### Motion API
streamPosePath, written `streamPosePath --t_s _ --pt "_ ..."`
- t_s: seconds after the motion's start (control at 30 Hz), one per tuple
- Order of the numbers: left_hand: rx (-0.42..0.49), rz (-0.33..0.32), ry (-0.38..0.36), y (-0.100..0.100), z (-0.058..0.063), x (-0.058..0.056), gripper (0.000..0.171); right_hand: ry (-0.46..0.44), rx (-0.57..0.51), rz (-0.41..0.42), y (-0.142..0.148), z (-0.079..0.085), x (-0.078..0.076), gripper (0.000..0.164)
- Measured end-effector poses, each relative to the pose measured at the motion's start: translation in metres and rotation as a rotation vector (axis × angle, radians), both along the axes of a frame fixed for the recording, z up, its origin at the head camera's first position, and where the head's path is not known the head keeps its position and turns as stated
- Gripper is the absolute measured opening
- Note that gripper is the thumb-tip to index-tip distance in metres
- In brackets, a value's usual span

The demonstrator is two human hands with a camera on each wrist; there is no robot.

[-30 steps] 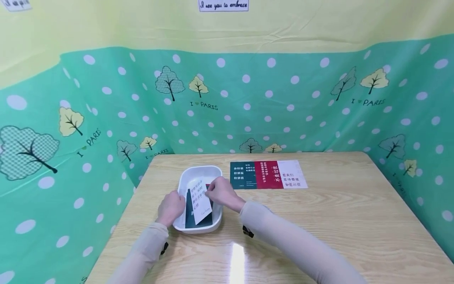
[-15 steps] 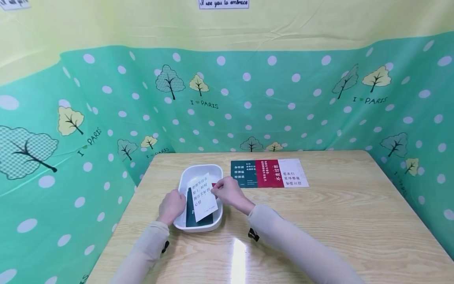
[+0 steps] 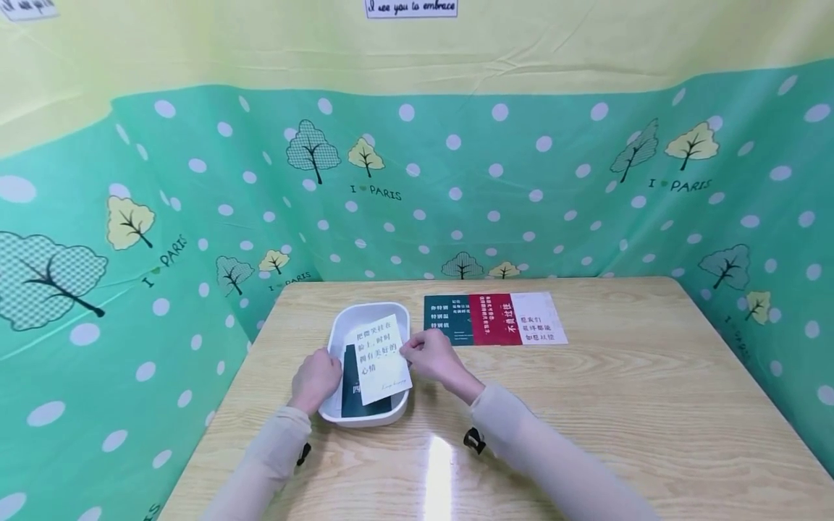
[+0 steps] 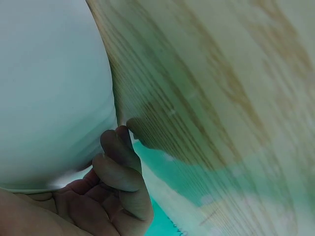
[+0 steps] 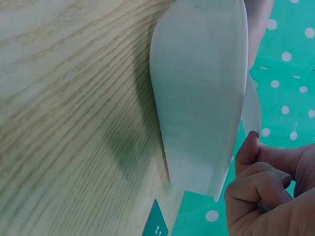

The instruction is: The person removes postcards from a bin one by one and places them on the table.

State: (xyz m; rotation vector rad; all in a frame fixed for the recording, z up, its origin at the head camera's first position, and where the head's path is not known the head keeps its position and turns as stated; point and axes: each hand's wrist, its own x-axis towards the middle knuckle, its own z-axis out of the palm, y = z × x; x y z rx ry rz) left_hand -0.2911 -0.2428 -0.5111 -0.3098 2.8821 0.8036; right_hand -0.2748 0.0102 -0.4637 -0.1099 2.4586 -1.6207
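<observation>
A white plastic basin (image 3: 347,327) stands on the table, left of the middle in the head view. My left hand (image 3: 317,378) grips its left rim; in the left wrist view the curled fingers (image 4: 118,172) lie against the outer wall. Between thumb and forefinger, my right hand (image 3: 433,358) pinches the right edge of a white card (image 3: 376,362) printed with black Chinese characters. That card is tilted over the basin, partly hiding a dark green card (image 3: 350,383) inside. From the right wrist view, the pinched card (image 5: 252,110) rises above the basin's rim.
To the right of the basin, a dark green card (image 3: 446,318), a red card (image 3: 494,322) and a white card (image 3: 539,318) lie side by side on the wooden table (image 3: 619,391). A green polka-dot curtain (image 3: 456,166) surrounds the table's back and sides.
My right hand has moved right and a little toward me, drawing the white card along and turning its printed face further up. My left hand has stayed on the basin's rim.
</observation>
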Motion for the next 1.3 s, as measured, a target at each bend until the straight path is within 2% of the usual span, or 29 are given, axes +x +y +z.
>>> streamPosePath --t_s 0.63,1.07,1.3 --pt "-0.005 -0.01 0.04 -0.002 0.003 -0.003 0.029 0.014 0.008 -0.044 0.028 0.001 0.007 0.012" --pt "0.006 -0.002 0.002 0.001 0.002 0.0 0.032 -0.007 0.013 -0.107 0.048 -0.001 0.016 0.012" --pt "0.005 0.01 -0.005 0.003 0.001 0.001 0.032 -0.034 -0.012 -0.144 0.067 -0.01 0.021 0.013"
